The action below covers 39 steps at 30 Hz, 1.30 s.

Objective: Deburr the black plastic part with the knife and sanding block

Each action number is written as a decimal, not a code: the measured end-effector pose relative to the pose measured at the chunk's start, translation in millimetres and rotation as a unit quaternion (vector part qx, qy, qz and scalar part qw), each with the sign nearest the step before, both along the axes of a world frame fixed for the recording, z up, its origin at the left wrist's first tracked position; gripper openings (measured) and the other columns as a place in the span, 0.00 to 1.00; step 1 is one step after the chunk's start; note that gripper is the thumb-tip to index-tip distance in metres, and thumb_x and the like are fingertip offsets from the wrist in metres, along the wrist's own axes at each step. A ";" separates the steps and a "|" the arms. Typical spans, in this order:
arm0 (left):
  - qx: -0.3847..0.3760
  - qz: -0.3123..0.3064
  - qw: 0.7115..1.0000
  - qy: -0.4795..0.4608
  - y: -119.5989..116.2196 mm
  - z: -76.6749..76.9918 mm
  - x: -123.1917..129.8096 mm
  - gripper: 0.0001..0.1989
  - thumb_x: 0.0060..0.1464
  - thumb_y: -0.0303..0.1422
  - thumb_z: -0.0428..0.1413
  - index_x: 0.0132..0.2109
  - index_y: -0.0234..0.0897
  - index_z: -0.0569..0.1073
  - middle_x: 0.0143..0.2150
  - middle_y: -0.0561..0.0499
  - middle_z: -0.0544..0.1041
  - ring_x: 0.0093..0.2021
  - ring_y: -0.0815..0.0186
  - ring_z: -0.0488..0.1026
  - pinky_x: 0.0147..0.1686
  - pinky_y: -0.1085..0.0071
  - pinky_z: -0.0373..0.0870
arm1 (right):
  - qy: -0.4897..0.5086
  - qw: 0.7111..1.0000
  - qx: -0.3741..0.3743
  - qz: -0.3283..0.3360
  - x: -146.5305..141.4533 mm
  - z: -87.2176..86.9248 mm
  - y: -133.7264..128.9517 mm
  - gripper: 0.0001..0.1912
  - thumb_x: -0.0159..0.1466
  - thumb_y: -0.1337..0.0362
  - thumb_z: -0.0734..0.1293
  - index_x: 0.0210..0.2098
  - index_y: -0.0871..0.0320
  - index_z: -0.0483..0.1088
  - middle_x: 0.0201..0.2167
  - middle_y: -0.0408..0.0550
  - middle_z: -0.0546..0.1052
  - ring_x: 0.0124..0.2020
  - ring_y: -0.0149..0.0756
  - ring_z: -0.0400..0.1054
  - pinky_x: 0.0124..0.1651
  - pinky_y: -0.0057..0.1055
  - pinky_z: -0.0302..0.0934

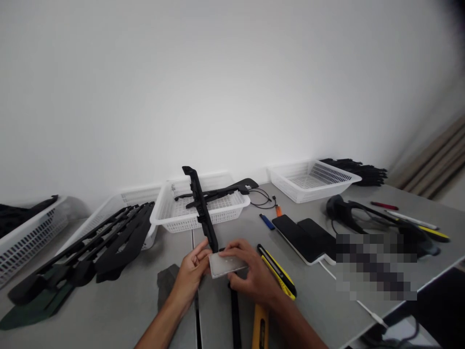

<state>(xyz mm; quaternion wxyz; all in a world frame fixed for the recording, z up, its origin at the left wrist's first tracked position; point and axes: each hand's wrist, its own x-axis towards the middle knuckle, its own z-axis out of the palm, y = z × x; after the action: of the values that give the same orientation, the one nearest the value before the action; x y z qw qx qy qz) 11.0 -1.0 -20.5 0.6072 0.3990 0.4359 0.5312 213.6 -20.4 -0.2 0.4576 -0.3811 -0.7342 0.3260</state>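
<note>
My left hand [192,265] is closed around the lower part of a long, narrow black plastic trim piece [200,203], which rises tilted in front of a white basket. Between the fingers and thumb of my right hand [250,272] is a pale, flat rectangular block [225,265]. The block lies across the trim piece near its near end, and my left fingertips are by its left edge. Below the block runs a slim black bar [235,317]; whether it belongs to the trim piece I cannot tell. A yellow-and-black utility knife [278,271] lies beside my right hand.
A white basket [203,225] holds black parts; another basket [308,194] stands back right. Black trim pieces [119,242] lie left. Phones [296,237], a white cable [358,300], an orange-yellow cutter [260,325], a dark cloth [167,283] and pens [384,206] rest on the table.
</note>
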 end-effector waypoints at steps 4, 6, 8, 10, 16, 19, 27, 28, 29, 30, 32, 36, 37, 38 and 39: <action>0.005 -0.008 1.000 0.007 -0.4 -1.6 0.3 0.43 0.43 0.43 0.74 0.65 0.34 0.73 0.32 0.56 0.78 0.27 0.70 0.72 0.28 0.75 0.69 | -0.009 0.999 0.007 -0.031 -2.1 -4.8 1.6 0.27 0.53 0.74 0.67 0.49 0.50 0.79 0.49 0.48 0.74 0.53 0.42 0.70 0.59 0.38 0.63; 0.010 -0.013 1.000 0.014 0.1 -1.1 1.0 0.44 0.43 0.43 0.74 0.66 0.34 0.72 0.31 0.56 0.77 0.27 0.69 0.73 0.28 0.73 0.71 | -0.022 0.997 0.014 -0.073 -1.2 -9.0 4.6 0.25 0.53 0.74 0.67 0.48 0.51 0.80 0.48 0.49 0.75 0.53 0.43 0.70 0.59 0.39 0.64; 0.010 -0.015 1.000 0.015 0.5 0.2 2.0 0.45 0.44 0.43 0.74 0.67 0.36 0.71 0.31 0.56 0.77 0.27 0.66 0.75 0.28 0.71 0.72 | -0.028 0.993 0.028 -0.110 1.1 -11.8 7.5 0.24 0.53 0.73 0.68 0.48 0.51 0.80 0.48 0.50 0.75 0.52 0.44 0.70 0.58 0.40 0.65; 0.010 -0.015 1.000 0.011 0.4 2.0 3.0 0.46 0.43 0.44 0.74 0.68 0.36 0.70 0.32 0.55 0.77 0.28 0.65 0.77 0.28 0.70 0.74 | -0.016 0.991 0.039 -0.126 3.7 -11.0 8.6 0.24 0.53 0.72 0.68 0.48 0.52 0.81 0.48 0.51 0.76 0.52 0.45 0.71 0.58 0.41 0.65; 0.014 -0.028 0.999 0.017 -2.4 3.0 4.7 0.45 0.46 0.45 0.72 0.68 0.36 0.70 0.32 0.53 0.79 0.29 0.65 0.75 0.30 0.71 0.71 | 0.059 0.996 -0.058 -0.031 3.1 6.2 -0.3 0.13 0.67 0.55 0.66 0.38 0.55 0.80 0.34 0.46 0.81 0.37 0.39 0.74 0.42 0.31 0.68; 0.013 -0.021 1.000 0.017 -3.1 0.4 5.2 0.42 0.46 0.44 0.73 0.66 0.35 0.72 0.32 0.54 0.79 0.28 0.69 0.73 0.30 0.74 0.67 | 0.061 0.983 -0.170 -0.045 -0.8 6.3 0.0 0.23 0.68 0.45 0.65 0.31 0.57 0.77 0.21 0.41 0.73 0.20 0.31 0.64 0.23 0.26 0.57; 0.018 -0.045 0.999 0.015 -4.2 1.5 7.3 0.44 0.45 0.46 0.73 0.66 0.35 0.72 0.32 0.56 0.75 0.29 0.65 0.75 0.28 0.70 0.74 | 0.103 0.961 -0.193 -0.168 10.0 -8.7 17.2 0.19 0.59 0.46 0.71 0.30 0.57 0.72 0.27 0.43 0.72 0.27 0.33 0.63 0.24 0.25 0.58; 0.019 -0.044 0.999 0.015 -3.9 1.3 7.2 0.43 0.45 0.46 0.72 0.66 0.35 0.72 0.32 0.56 0.75 0.29 0.65 0.75 0.28 0.70 0.75 | 0.105 0.960 -0.199 -0.164 10.4 -8.7 16.5 0.19 0.60 0.45 0.71 0.31 0.56 0.71 0.27 0.42 0.71 0.25 0.32 0.62 0.22 0.25 0.56; 0.021 -0.045 0.999 0.015 -3.5 0.6 7.2 0.43 0.45 0.47 0.72 0.66 0.35 0.72 0.32 0.56 0.75 0.29 0.65 0.75 0.28 0.70 0.74 | 0.105 0.961 -0.205 -0.155 10.0 -8.4 15.3 0.20 0.61 0.44 0.70 0.32 0.56 0.72 0.26 0.41 0.71 0.23 0.31 0.61 0.20 0.25 0.55; 0.023 -0.046 0.999 0.017 -3.1 -0.6 7.1 0.43 0.46 0.47 0.72 0.66 0.34 0.72 0.32 0.56 0.75 0.29 0.66 0.74 0.28 0.71 0.74 | 0.104 0.962 -0.207 -0.144 8.7 -8.1 13.8 0.21 0.61 0.43 0.69 0.33 0.56 0.72 0.25 0.40 0.71 0.22 0.31 0.61 0.20 0.25 0.55; 0.024 -0.051 0.998 0.019 -2.6 -3.7 7.0 0.43 0.46 0.47 0.72 0.66 0.33 0.71 0.32 0.55 0.76 0.28 0.69 0.72 0.28 0.74 0.71 | 0.094 0.967 -0.202 -0.125 5.2 -7.8 11.6 0.20 0.61 0.44 0.70 0.33 0.56 0.74 0.25 0.40 0.72 0.23 0.32 0.62 0.22 0.26 0.56; 0.030 -0.061 0.997 0.024 -2.9 -7.9 7.7 0.42 0.49 0.46 0.71 0.66 0.32 0.71 0.33 0.54 0.77 0.27 0.70 0.71 0.28 0.75 0.68 | 0.069 0.974 -0.175 -0.126 3.0 -10.1 13.7 0.17 0.60 0.48 0.72 0.29 0.57 0.77 0.27 0.43 0.76 0.30 0.35 0.66 0.33 0.29 0.59; 0.033 -0.064 0.997 0.029 -3.2 -8.0 8.1 0.42 0.49 0.46 0.71 0.66 0.32 0.70 0.33 0.54 0.76 0.27 0.70 0.71 0.28 0.74 0.69 | 0.067 0.974 -0.171 -0.132 4.2 -11.0 15.2 0.17 0.60 0.49 0.72 0.29 0.57 0.76 0.27 0.44 0.76 0.31 0.36 0.67 0.35 0.30 0.59; 0.035 -0.068 0.997 0.034 -3.5 -7.8 8.5 0.42 0.49 0.46 0.70 0.67 0.32 0.70 0.32 0.55 0.76 0.27 0.69 0.71 0.28 0.73 0.70 | 0.067 0.974 -0.169 -0.139 5.7 -11.8 16.6 0.17 0.61 0.49 0.71 0.29 0.57 0.76 0.28 0.44 0.76 0.32 0.37 0.67 0.36 0.30 0.59; 0.036 -0.069 0.996 0.038 -3.7 -7.5 8.9 0.42 0.49 0.46 0.70 0.67 0.33 0.69 0.32 0.56 0.75 0.27 0.68 0.71 0.28 0.72 0.72 | 0.068 0.973 -0.167 -0.146 7.1 -12.4 17.7 0.17 0.61 0.49 0.71 0.29 0.57 0.75 0.28 0.44 0.76 0.32 0.37 0.67 0.36 0.31 0.59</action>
<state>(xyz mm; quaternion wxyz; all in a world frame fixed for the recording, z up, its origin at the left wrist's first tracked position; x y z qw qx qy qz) 19.8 -4.7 -28.0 0.6106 0.4701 0.4107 0.4874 220.7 -2.6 -12.6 0.4787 -0.5325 -0.5729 0.3987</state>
